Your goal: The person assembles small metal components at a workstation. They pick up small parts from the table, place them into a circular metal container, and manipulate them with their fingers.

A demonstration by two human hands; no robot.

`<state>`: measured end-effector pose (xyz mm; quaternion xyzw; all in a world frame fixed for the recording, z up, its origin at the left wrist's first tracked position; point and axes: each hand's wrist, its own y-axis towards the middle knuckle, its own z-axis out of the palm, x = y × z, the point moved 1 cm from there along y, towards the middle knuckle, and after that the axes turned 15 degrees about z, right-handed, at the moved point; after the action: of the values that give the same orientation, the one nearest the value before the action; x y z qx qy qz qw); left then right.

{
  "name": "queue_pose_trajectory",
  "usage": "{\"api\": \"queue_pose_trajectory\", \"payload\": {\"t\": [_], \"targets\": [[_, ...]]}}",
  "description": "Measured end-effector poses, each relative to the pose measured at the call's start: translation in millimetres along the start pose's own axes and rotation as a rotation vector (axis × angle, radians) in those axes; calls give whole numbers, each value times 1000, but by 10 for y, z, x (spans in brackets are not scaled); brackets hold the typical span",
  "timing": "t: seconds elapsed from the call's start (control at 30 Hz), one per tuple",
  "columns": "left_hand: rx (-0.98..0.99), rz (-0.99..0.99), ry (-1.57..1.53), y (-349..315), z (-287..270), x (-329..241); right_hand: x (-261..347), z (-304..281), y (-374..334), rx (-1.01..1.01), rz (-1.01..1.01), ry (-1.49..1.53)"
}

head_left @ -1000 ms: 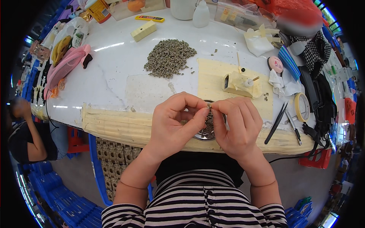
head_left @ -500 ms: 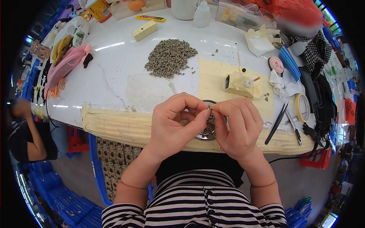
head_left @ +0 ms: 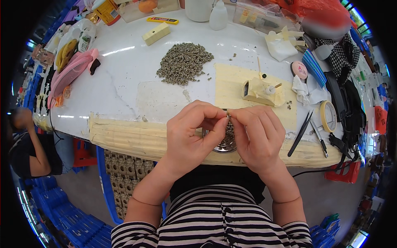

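Note:
My left hand (head_left: 193, 130) and my right hand (head_left: 259, 134) meet at the fingertips above a round metal dish (head_left: 225, 149) of small metal parts. Both hands are closed in a pinch, thumb against index finger, around one tiny metal part (head_left: 228, 114). Its exact shape is too small to make out. My hands cover much of the dish. Beyond them a heap of the same kind of small metal parts (head_left: 185, 63) lies on the white table. Right of the heap stands a tape-wrapped block (head_left: 264, 94) with thin sticks on it.
Black tweezers (head_left: 300, 134), a craft knife (head_left: 320, 138) and a tape roll (head_left: 328, 116) lie to the right. A cream block (head_left: 156, 34) and a white squeeze bottle (head_left: 217, 16) stand at the back. Another person (head_left: 35, 144) sits at far left. Below, a blue crate (head_left: 108, 186) holds metal pieces.
My fingertips have drawn slightly closer together over the tiny part, which now shows less. Otherwise the hands and table things stay almost where they were.

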<state>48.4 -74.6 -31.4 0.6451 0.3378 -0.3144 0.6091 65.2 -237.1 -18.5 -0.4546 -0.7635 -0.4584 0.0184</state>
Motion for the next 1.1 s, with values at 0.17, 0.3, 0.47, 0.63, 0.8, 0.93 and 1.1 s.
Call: {"api": "queue_pose_trajectory", "payload": {"t": [0.17, 0.3, 0.47, 0.63, 0.8, 0.93, 1.1], "targets": [[-2, 46, 17, -11, 19, 5, 34, -19, 1, -1, 13, 11], [15, 26, -19, -8, -4, 10, 59, -26, 10, -9, 25, 30], [6, -11, -75, -15, -10, 14, 59, -23, 9, -3, 39, 57], [-15, -91, -138, -12, -15, -3, 32, -16, 6, 9, 37, 59], [-9, -64, -91, -12, -10, 1, 19, -13, 7, -2, 32, 45], [51, -39, -85, 1, -28, 0, 18, -17, 8, -12, 24, 36], [-11, 70, 77, -6, 22, -21, 29, -18, 13, -7, 23, 26]]}}
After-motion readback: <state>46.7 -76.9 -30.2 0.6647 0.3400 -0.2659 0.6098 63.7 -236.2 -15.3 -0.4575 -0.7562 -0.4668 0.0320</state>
